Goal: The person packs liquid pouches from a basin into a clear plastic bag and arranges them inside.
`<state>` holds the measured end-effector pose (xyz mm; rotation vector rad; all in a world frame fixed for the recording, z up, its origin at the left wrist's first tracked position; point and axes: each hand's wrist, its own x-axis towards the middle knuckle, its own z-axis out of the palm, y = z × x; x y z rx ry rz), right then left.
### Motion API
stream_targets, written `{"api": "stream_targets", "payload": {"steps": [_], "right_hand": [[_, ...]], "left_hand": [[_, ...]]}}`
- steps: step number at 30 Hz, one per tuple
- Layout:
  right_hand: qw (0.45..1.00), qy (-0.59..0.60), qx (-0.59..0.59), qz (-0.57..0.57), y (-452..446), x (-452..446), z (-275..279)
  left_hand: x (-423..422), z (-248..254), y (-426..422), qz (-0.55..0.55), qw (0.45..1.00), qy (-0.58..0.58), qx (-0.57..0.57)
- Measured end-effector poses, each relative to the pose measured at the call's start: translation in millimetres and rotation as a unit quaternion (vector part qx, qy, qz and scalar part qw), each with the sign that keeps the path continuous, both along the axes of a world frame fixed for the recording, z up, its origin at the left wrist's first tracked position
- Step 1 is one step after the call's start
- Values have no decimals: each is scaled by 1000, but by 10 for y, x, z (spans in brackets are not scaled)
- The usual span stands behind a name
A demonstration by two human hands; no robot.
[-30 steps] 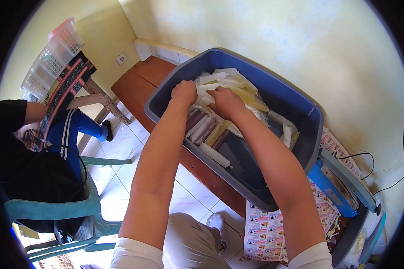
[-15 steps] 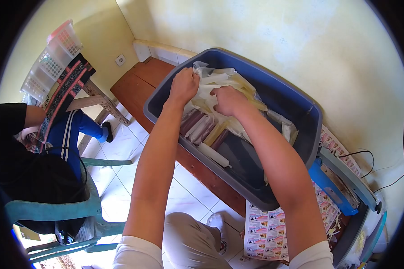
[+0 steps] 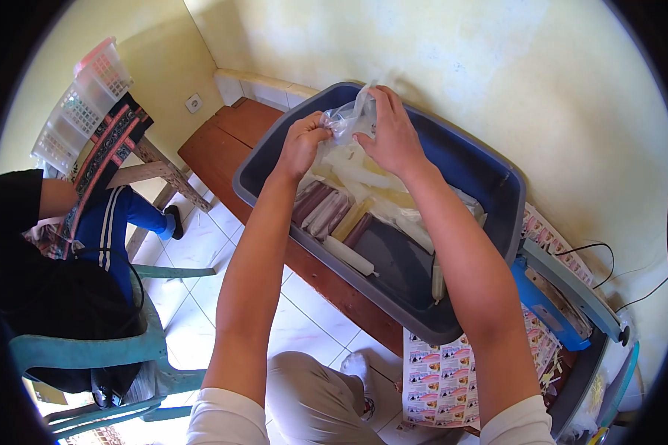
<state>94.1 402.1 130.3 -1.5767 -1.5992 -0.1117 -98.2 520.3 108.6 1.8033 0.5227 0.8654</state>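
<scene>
1 L hand [image 3: 302, 146], 1 R hand [image 3: 395, 137] on 1 bag [image 3: 344, 119], 1 tub [image 3: 490, 178]

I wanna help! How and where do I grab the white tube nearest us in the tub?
Grip the white tube around its middle from above, pinching across its narrow width. It lies long and flat beside bare tub floor, so there's likely room.

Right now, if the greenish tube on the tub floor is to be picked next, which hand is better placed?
Probably the right hand: it is nearer, and the greenish tube lies beside its forearm. The left hand is farther and pinches the plastic bag. I cannot tell whether the right grips it too.
</scene>
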Motion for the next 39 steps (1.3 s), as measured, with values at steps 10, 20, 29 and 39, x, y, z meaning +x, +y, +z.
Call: {"api": "stream_targets", "payload": {"steps": [10, 20, 29, 39], "right_hand": [[967, 146, -172, 119, 11, 54, 8], [988, -13, -147, 52, 35, 78, -226], [982, -97, -154, 51, 143, -63, -507], [942, -107, -312, 57, 127, -70, -342]], "left_hand": [[111, 41, -109, 40, 998, -40, 20], [44, -265, 261, 228, 952, 138, 150], [129, -444, 427, 177, 888, 299, 301], [518, -351, 563, 167, 836, 479, 208]]}}
